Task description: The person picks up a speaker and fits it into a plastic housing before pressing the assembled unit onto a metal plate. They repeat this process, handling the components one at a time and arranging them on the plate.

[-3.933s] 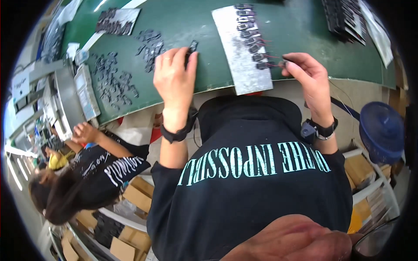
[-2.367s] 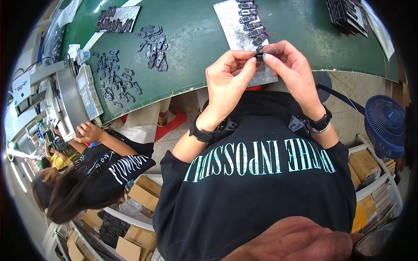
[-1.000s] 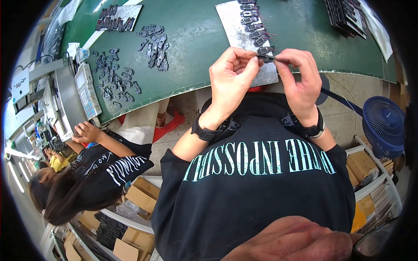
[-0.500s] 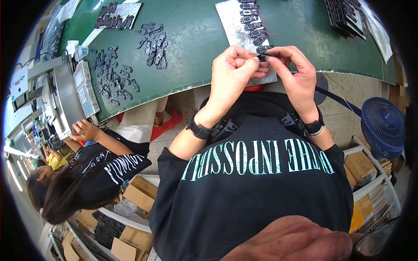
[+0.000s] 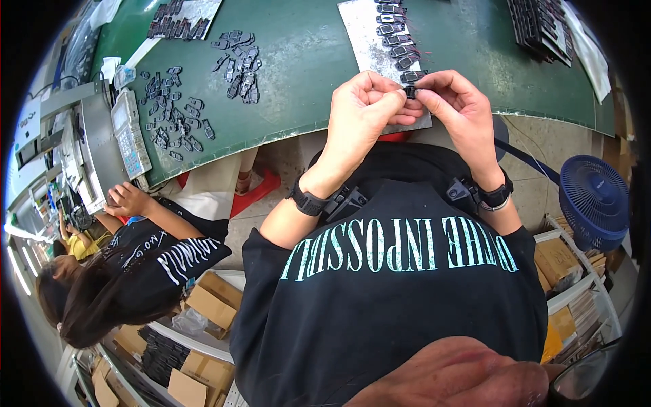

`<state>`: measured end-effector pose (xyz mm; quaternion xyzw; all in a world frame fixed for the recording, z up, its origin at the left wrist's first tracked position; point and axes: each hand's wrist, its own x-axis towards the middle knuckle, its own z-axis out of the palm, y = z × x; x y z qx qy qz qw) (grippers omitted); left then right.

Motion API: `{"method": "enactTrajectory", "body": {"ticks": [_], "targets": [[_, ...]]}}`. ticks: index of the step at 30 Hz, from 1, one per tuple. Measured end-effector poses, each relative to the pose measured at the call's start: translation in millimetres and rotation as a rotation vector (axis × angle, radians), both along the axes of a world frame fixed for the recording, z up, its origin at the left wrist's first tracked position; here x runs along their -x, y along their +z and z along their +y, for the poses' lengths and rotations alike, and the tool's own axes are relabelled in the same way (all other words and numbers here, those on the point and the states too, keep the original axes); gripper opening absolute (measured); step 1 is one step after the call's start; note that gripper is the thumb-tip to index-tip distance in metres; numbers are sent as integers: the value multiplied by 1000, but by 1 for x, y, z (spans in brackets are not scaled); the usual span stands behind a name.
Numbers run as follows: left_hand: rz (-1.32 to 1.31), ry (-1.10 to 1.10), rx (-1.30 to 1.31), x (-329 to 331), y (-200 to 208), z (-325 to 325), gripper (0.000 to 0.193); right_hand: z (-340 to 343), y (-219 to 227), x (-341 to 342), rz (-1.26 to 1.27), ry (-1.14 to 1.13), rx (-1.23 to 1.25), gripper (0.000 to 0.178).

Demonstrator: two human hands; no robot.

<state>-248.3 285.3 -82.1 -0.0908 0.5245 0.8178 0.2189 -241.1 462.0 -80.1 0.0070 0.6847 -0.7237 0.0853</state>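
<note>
A small black part point(image 5: 410, 91) is pinched between the fingertips of my left hand point(image 5: 366, 112) and my right hand point(image 5: 460, 105), above the near end of a pale metal plate point(image 5: 363, 30). Both hands are closed on it from opposite sides, and the fingers hide much of its shape. Along the plate's right side runs a row of small black rectangular modules point(image 5: 395, 41) with thin reddish wires. The nearest module point(image 5: 411, 76) of that row lies just beyond my fingertips.
Loose black pieces lie in two piles point(image 5: 173, 112) point(image 5: 243, 71) on the green table point(image 5: 291, 68). Another plate of modules point(image 5: 178, 27) is at the far left, stacked black trays point(image 5: 539, 30) at the far right. A co-worker point(image 5: 129, 264) sits left; a blue fan point(image 5: 593, 200) stands right.
Both hands keep their pinch on the small black part, with only slight finger movement. The whole view has shifted a little, and the co-worker's hand has barely moved.
</note>
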Motion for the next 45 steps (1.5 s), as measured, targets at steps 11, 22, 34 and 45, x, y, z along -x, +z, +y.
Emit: {"method": "enactTrajectory", "body": {"ticks": [11,22,34,45], "targets": [[-7,-46,-30,-3,7,0,10,16,-7,1,-140,120,60,14],[15,-91,-32,-6,2,-2,20,7,1,-10,-23,-5,-15,14],[19,-114,-5,-10,0,-6,18,12,3,-14,494,61,-553,21],[54,-102,-24,-14,-1,1,20,19,3,-17,465,82,-578,21]]}}
